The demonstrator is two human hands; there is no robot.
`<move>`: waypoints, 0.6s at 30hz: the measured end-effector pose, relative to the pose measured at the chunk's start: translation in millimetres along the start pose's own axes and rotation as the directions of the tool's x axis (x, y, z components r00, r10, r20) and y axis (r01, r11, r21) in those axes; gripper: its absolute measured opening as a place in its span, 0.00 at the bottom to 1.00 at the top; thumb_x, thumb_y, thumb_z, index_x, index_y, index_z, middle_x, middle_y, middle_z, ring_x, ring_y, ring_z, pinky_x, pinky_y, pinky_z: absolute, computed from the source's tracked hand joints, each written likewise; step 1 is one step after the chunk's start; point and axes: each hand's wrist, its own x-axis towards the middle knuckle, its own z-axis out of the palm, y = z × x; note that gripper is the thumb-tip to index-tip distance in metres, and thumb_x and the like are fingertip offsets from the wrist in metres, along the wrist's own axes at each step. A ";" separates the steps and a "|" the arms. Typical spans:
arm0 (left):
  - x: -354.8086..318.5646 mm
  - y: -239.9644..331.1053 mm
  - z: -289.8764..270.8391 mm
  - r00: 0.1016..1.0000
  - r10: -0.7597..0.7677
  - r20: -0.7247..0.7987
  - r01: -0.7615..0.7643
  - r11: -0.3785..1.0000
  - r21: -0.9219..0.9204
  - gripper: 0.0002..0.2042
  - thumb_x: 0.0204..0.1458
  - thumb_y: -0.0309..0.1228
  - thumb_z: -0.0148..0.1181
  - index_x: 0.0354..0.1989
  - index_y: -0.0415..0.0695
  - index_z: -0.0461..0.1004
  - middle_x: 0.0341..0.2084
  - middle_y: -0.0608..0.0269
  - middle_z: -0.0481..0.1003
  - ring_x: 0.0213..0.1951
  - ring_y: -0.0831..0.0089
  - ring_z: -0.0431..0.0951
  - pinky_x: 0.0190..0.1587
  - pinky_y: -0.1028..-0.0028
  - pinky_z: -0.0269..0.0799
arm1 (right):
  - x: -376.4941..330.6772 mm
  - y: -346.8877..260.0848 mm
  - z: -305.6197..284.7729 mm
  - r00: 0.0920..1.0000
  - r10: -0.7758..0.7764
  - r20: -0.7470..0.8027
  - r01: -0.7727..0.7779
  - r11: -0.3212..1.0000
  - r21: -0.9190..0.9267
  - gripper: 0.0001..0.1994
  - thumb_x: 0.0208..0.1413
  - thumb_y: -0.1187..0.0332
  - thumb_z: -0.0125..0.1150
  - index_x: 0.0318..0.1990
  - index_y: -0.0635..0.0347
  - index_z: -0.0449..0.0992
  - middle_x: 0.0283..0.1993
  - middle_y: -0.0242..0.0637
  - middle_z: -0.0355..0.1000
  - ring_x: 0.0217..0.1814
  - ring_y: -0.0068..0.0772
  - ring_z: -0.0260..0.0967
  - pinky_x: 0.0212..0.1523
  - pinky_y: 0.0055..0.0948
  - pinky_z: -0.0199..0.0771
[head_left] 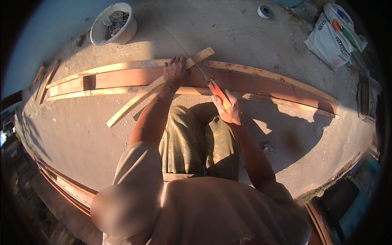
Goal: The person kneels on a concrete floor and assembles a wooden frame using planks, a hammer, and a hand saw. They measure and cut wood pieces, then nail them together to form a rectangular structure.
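Observation:
My right hand (228, 108) is closed around the orange handle of a handsaw (219, 94). The thin saw blade runs up and left, crossing a pale wooden strip (136, 99). This strip lies slantwise over a long wooden frame of parallel boards (128, 78). Just left of the blade, my left hand (175, 71) grips the strip, with its fingers bent over the frame's far board. Part of the strip is hidden under that hand and wrist. The strip's far end sticks out beyond the frame, to the right of the blade.
A whitish bucket (127, 32) holding tangled wire stands at the far left. At the far right lies a white sack (330, 43), with a small round roll (264, 12) nearer the middle. Short wood pieces (50, 81) lie left of the frame. My knees (183, 141) are close to it.

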 end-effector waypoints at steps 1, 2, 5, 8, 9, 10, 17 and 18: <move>-6.5 2.1 1.3 1.000 -0.017 0.016 0.017 1.000 -0.007 0.20 0.46 0.40 0.63 0.47 0.46 0.68 0.48 0.59 0.72 0.57 0.63 0.69 0.57 0.52 0.61 | -33.2 -6.1 -11.7 0.999 0.046 -0.017 -0.046 0.999 0.011 0.11 0.54 0.64 0.63 0.37 0.62 0.73 0.34 0.51 0.71 0.35 0.53 0.73 0.35 0.39 0.72; 4.4 -2.4 -8.2 0.999 -0.036 -0.009 0.036 0.999 0.002 0.20 0.46 0.40 0.63 0.47 0.46 0.68 0.48 0.59 0.72 0.57 0.63 0.69 0.58 0.52 0.61 | -63.2 -10.1 -24.8 0.997 0.053 -0.047 -0.052 0.998 0.034 0.10 0.55 0.65 0.61 0.39 0.62 0.74 0.35 0.51 0.72 0.37 0.53 0.73 0.36 0.38 0.73; -1.0 -4.0 3.1 0.995 0.005 -0.101 -0.002 1.000 0.028 0.21 0.44 0.41 0.65 0.44 0.45 0.69 0.45 0.58 0.74 0.53 0.60 0.72 0.53 0.55 0.66 | -118.8 8.3 -54.9 0.992 -0.049 -0.118 0.072 0.978 0.195 0.13 0.57 0.68 0.59 0.46 0.65 0.73 0.37 0.47 0.74 0.37 0.45 0.75 0.38 0.37 0.75; 3.5 -5.2 12.0 0.984 0.074 -0.160 -0.068 0.997 0.043 0.21 0.43 0.42 0.67 0.42 0.44 0.69 0.42 0.56 0.75 0.50 0.58 0.74 0.50 0.57 0.69 | -94.0 43.4 -31.6 0.999 -0.021 0.042 0.019 0.999 0.034 0.11 0.56 0.70 0.59 0.44 0.67 0.73 0.33 0.44 0.75 0.29 0.38 0.76 0.34 0.36 0.76; 8.7 5.7 9.1 0.977 0.110 -0.180 -0.104 0.994 0.043 0.21 0.42 0.42 0.67 0.41 0.44 0.69 0.42 0.56 0.75 0.49 0.57 0.74 0.50 0.58 0.69 | -64.0 58.6 4.3 0.977 -0.057 -0.206 0.098 0.976 0.194 0.09 0.55 0.69 0.61 0.37 0.66 0.74 0.27 0.45 0.73 0.24 0.42 0.73 0.31 0.35 0.74; 12.6 5.7 7.9 0.979 0.105 -0.174 -0.100 0.994 0.036 0.21 0.42 0.41 0.67 0.41 0.44 0.69 0.42 0.56 0.75 0.49 0.57 0.74 0.50 0.58 0.70 | -27.9 35.3 12.7 0.971 -0.067 -0.231 0.089 0.992 0.087 0.10 0.54 0.67 0.63 0.33 0.66 0.73 0.23 0.46 0.70 0.23 0.45 0.70 0.28 0.35 0.71; 8.5 -7.3 10.9 0.982 0.061 -0.179 -0.066 0.997 -0.025 0.21 0.43 0.41 0.64 0.42 0.43 0.70 0.43 0.54 0.74 0.49 0.54 0.73 0.49 0.57 0.71 | -39.4 1.0 -35.7 0.976 -0.050 -0.211 0.086 0.982 0.166 0.17 0.57 0.56 0.62 0.43 0.63 0.75 0.28 0.45 0.73 0.27 0.40 0.71 0.30 0.33 0.70; 11.5 -17.3 22.3 0.977 0.052 -0.206 -0.062 0.997 -0.043 0.21 0.44 0.42 0.64 0.43 0.43 0.70 0.43 0.54 0.73 0.50 0.54 0.73 0.50 0.56 0.70 | -53.5 10.4 -50.7 0.975 -0.005 -0.223 0.043 0.985 0.165 0.19 0.57 0.56 0.62 0.43 0.65 0.75 0.29 0.46 0.73 0.28 0.39 0.72 0.31 0.32 0.71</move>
